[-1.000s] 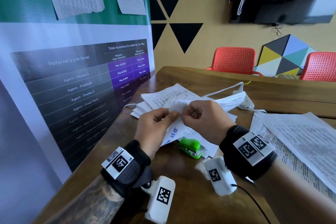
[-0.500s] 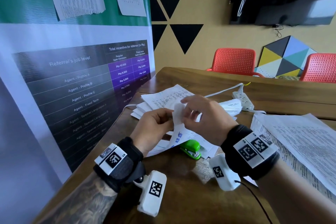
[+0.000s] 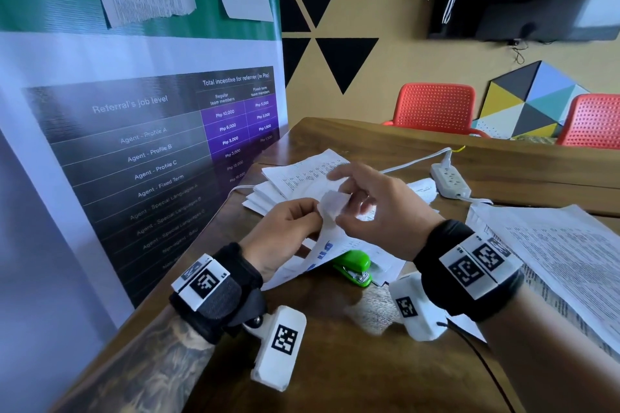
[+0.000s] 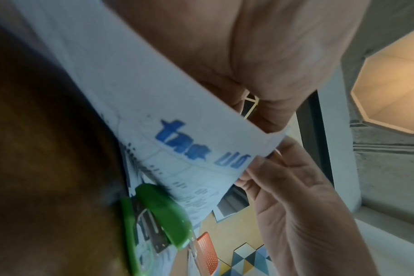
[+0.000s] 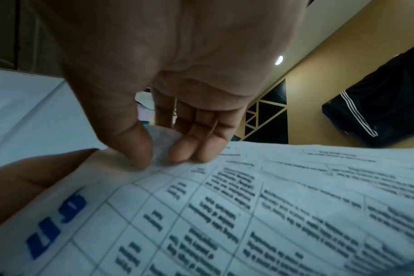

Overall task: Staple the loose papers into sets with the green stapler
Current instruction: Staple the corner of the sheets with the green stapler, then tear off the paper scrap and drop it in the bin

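My left hand (image 3: 313,213) pinches the near corner of a set of printed papers (image 3: 322,246) with blue lettering, lifted off the table. My right hand (image 3: 339,211) pinches the folded-over corner flap (image 5: 163,143) of the same set between thumb (image 5: 132,149) and fingers, index finger stretched out. The green stapler (image 3: 353,265) lies on the table just below the lifted set, untouched; it also shows under the papers (image 4: 177,142) as the stapler (image 4: 158,214).
A loose pile of papers (image 3: 295,174) lies beyond the hands. A larger stack (image 3: 553,261) covers the table's right side. A white power strip (image 3: 449,179) with cable sits behind. Banner wall on the left, red chairs (image 3: 436,107) beyond the table.
My right hand has uncurled from a fist to spread fingers and bent the set's corner over. The far end of the papers has dropped, and the power strip now shows.
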### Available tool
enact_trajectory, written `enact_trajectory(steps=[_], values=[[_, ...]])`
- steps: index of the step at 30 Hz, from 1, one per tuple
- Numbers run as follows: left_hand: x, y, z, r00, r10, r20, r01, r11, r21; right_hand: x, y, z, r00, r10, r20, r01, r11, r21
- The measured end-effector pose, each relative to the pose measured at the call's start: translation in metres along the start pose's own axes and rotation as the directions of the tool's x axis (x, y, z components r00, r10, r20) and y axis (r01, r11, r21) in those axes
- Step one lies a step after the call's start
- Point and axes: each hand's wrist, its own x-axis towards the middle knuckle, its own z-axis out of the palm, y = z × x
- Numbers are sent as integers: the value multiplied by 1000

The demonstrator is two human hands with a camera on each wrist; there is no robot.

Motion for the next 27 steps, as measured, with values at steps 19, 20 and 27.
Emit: enact_trajectory(steps=[19, 20, 27], values=[[-48, 29, -58, 955, 136, -264, -144, 990, -9, -4, -7, 12, 829, 363, 425, -149, 876, -458], [-61, 30, -71, 945, 136, -296, -147, 989, -15, -5, -6, 16, 798, 394, 455, -137, 855, -500], [-189, -11, -184, 763, -90, -640, -78, 970, -229, -7, -10, 25, 742, 462, 485, -97, 791, -604]])
